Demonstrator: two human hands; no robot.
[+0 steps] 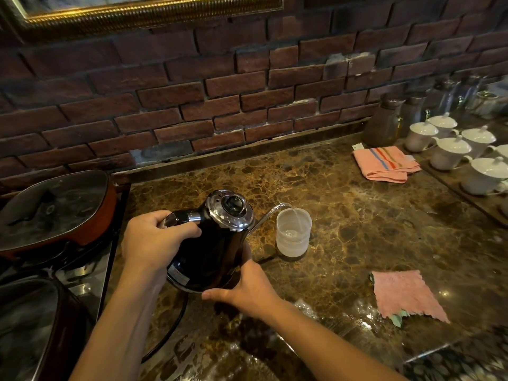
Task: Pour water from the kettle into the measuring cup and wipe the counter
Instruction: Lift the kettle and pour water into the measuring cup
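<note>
The kettle [214, 243] is tilted over the worktop [357, 215], its thin spout above the cup [293, 232] just right of it, with water running into the cup. The left hand [154, 240] grips the kettle's handle; the right hand [244, 287] cups the kettle's base, fingers curled around it. A pink cloth [406, 295] lies flat right of the kettle, apart from the cup; a striped towel [384, 163] lies folded beyond the cup, near the brick wall [220, 92].
</note>
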